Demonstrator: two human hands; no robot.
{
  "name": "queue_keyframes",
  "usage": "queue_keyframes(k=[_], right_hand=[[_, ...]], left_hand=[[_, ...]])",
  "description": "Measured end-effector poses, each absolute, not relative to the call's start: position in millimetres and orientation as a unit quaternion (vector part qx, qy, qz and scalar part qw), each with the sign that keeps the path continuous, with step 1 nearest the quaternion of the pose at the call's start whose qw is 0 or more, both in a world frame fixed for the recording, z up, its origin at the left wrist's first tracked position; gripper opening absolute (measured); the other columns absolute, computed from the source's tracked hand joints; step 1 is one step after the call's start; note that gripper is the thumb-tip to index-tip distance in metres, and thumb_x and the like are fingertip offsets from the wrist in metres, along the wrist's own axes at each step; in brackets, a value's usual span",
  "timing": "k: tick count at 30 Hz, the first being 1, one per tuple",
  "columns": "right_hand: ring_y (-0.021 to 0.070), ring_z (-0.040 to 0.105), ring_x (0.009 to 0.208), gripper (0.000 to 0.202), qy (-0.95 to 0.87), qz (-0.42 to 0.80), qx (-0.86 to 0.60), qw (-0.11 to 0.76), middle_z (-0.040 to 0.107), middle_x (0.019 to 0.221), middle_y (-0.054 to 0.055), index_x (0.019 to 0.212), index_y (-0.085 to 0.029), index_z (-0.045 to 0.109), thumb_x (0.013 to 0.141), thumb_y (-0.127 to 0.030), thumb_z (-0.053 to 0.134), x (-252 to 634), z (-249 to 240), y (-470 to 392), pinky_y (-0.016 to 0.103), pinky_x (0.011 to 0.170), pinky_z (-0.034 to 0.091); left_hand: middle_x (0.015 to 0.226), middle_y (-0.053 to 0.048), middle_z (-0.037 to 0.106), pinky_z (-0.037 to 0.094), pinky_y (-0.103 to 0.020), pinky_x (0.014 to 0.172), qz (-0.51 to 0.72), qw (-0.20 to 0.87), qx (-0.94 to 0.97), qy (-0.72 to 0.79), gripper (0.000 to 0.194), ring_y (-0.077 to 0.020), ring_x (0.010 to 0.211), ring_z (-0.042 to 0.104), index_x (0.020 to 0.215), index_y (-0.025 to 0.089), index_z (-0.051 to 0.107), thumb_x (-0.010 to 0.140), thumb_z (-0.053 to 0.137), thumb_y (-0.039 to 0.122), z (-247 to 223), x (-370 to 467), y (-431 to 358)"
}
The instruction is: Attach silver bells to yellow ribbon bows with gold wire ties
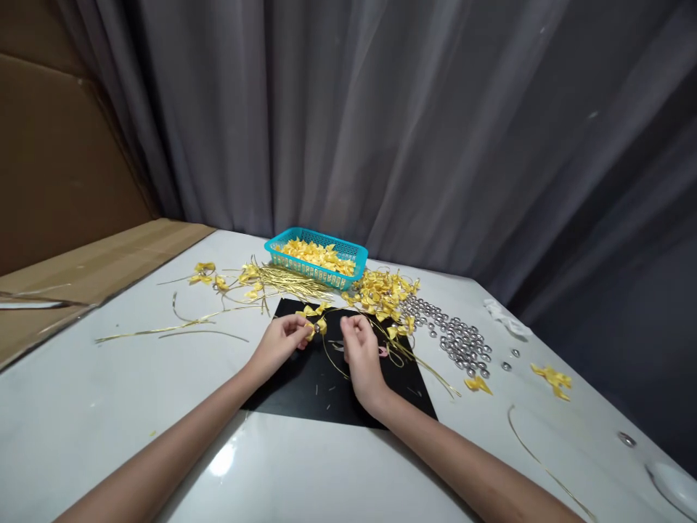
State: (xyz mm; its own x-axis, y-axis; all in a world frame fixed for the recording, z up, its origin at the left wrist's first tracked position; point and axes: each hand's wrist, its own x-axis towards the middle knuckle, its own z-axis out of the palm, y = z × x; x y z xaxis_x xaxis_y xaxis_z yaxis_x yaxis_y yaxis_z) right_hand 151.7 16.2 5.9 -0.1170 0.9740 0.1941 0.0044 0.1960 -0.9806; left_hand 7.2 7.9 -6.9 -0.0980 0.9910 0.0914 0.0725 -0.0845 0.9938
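My left hand (pixel 283 338) pinches a yellow ribbon bow (pixel 317 328) with a small silver bead at its middle. A thin gold wire (pixel 330 357) curves down from this bow toward my right hand (pixel 358 352). The fingertips of my right hand are pressed together; whatever lies between them is too small to make out. Both hands are over a black mat (pixel 305 392). Behind my right hand, small scissors with a pink handle (pixel 382 352) are partly hidden. Another yellow bow (pixel 314 310) is just beyond the held one.
A turquoise basket (pixel 356 270) full of yellow bows stands at the back. Gold wires (pixel 288 282) lie in front of it. More bows (pixel 384 290) and many silver beads (pixel 465 345) spread to the right. Cardboard (pixel 103 254) borders the white table's left side.
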Motion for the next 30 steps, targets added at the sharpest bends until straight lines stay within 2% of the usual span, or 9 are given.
queue_keyframes(k=[4, 7, 12, 14, 18, 21, 23, 27, 30], right_hand=[[0.006, 0.022, 0.047, 0.03, -0.633, 0.402, -0.44, 0.494, 0.024, 0.051, -0.01, 0.069, -0.018, 0.049, 0.067, -0.04, 0.068, 151.6, 1.4, 19.5, 0.021, 0.045, 0.019], [0.0061, 0.023, 0.046, 0.024, -0.675, 0.361, -0.436, 0.474, 0.024, 0.05, -0.01, 0.072, -0.014, 0.059, 0.071, -0.038, 0.066, 154.1, -3.5, 22.1, 0.022, 0.046, 0.019], [0.006, 0.025, 0.043, 0.02, -0.731, 0.3, -0.409, 0.456, 0.026, 0.048, -0.009, 0.076, -0.012, 0.066, 0.081, -0.031, 0.058, 156.5, -10.5, 21.5, 0.022, 0.045, 0.024], [0.007, 0.029, 0.043, 0.02, -0.752, 0.273, -0.392, 0.454, 0.031, 0.048, -0.007, 0.083, -0.013, 0.068, 0.083, -0.028, 0.055, 158.4, -12.5, 21.7, 0.022, 0.046, 0.028], [0.0122, 0.05, 0.054, 0.023, -0.795, 0.231, -0.349, 0.439, 0.058, 0.062, 0.003, 0.091, -0.015, 0.071, 0.081, -0.028, 0.055, 165.4, -15.6, 24.2, 0.025, 0.056, 0.042], [0.0139, 0.054, 0.059, 0.023, -0.807, 0.217, -0.339, 0.431, 0.064, 0.07, 0.006, 0.091, -0.016, 0.071, 0.081, -0.03, 0.056, 168.4, -16.4, 25.1, 0.025, 0.057, 0.043], [0.0116, 0.049, 0.052, 0.022, -0.799, 0.212, -0.354, 0.437, 0.058, 0.062, 0.003, 0.09, -0.015, 0.069, 0.08, -0.031, 0.058, 167.3, -16.0, 24.7, 0.024, 0.051, 0.04], [0.0066, 0.029, 0.043, 0.021, -0.767, 0.223, -0.4, 0.45, 0.03, 0.048, -0.008, 0.08, -0.013, 0.066, 0.077, -0.034, 0.065, 161.7, -14.7, 23.7, 0.021, 0.043, 0.028], [0.0054, 0.025, 0.043, 0.022, -0.755, 0.244, -0.415, 0.446, 0.024, 0.048, -0.009, 0.071, -0.013, 0.063, 0.076, -0.034, 0.065, 159.2, -15.1, 23.7, 0.02, 0.043, 0.024]], left_hand=[[0.054, 0.002, 0.053, 0.041, -0.024, 0.052, 0.532, 0.472, 0.485, 0.508, 0.025, -0.0105, 0.05, 0.049, 0.063, 0.014, 0.06, 0.062, 0.066, 0.039, -4.3, 13.2, 3.6], [0.055, 0.002, 0.055, 0.041, -0.024, 0.054, 0.536, 0.492, 0.465, 0.505, 0.025, -0.0111, 0.052, 0.05, 0.065, 0.014, 0.062, 0.061, 0.068, 0.038, -4.2, 14.5, 2.4], [0.06, 0.001, 0.058, 0.042, -0.024, 0.056, 0.542, 0.511, 0.438, 0.503, 0.028, -0.0103, 0.056, 0.051, 0.066, 0.013, 0.063, 0.061, 0.071, 0.039, -3.7, 13.1, 3.0], [0.063, 0.0, 0.059, 0.042, -0.023, 0.057, 0.541, 0.522, 0.43, 0.5, 0.029, -0.0098, 0.057, 0.052, 0.068, 0.013, 0.064, 0.061, 0.072, 0.04, -4.0, 12.6, 3.5], [0.067, 0.0, 0.06, 0.044, -0.022, 0.06, 0.525, 0.559, 0.423, 0.482, 0.033, -0.009, 0.06, 0.053, 0.073, 0.013, 0.066, 0.064, 0.07, 0.044, -5.0, 11.8, 3.1], [0.068, 0.0, 0.06, 0.044, -0.022, 0.061, 0.515, 0.577, 0.425, 0.472, 0.033, -0.0087, 0.061, 0.053, 0.075, 0.013, 0.066, 0.066, 0.069, 0.045, -5.0, 11.5, 2.6], [0.068, 0.0, 0.06, 0.043, -0.021, 0.06, 0.515, 0.573, 0.431, 0.47, 0.032, -0.0084, 0.06, 0.052, 0.074, 0.014, 0.065, 0.066, 0.07, 0.044, -4.7, 11.1, 2.7], [0.065, 0.002, 0.057, 0.041, -0.021, 0.059, 0.515, 0.556, 0.454, 0.468, 0.03, -0.0088, 0.061, 0.05, 0.07, 0.014, 0.063, 0.066, 0.071, 0.043, -4.5, 9.9, 3.0], [0.065, 0.002, 0.056, 0.041, -0.021, 0.059, 0.513, 0.547, 0.469, 0.467, 0.03, -0.0093, 0.061, 0.049, 0.071, 0.014, 0.063, 0.067, 0.069, 0.043, -4.5, 9.3, 2.7]])
